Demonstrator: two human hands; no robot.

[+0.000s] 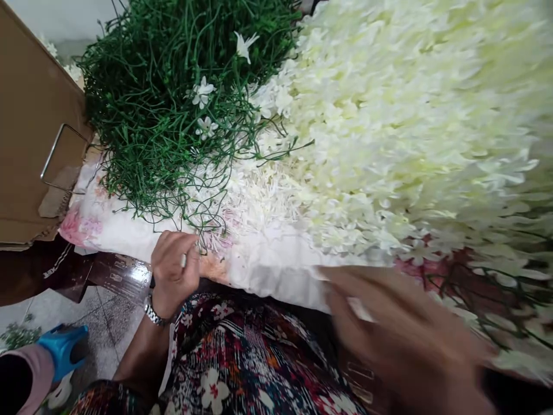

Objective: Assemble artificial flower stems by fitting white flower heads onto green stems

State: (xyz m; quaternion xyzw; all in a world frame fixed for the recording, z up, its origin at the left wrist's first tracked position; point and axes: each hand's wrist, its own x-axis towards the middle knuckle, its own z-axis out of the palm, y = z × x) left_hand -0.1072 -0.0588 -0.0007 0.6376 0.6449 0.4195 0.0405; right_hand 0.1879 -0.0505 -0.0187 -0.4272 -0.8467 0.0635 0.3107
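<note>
My left hand (pixel 175 268), with a metal watch (pixel 153 311) on its wrist, is at the near edge of the cloth-covered surface. Its fingers are closed in a pinch, and a thin green stem (pixel 200 245) runs down to the fingertips. A small pale bit shows between thumb and finger, too small to name. My right hand (pixel 401 323) is smeared by motion beside the near edge of a large heap of white artificial petals (pixel 389 132). Whether it holds anything is not clear. A tangled pile of green plastic stems (pixel 173 104) lies beyond my left hand.
Loose white flowers (pixel 203 92) rest on the green pile. The floral cloth (pixel 125 230) hangs over the near edge. A cardboard box (pixel 34 127) with a bent wire (pixel 54 153) stands at left. On the floor is a blue stool (pixel 64 346). Dark green stems (pixel 510 282) lie at right.
</note>
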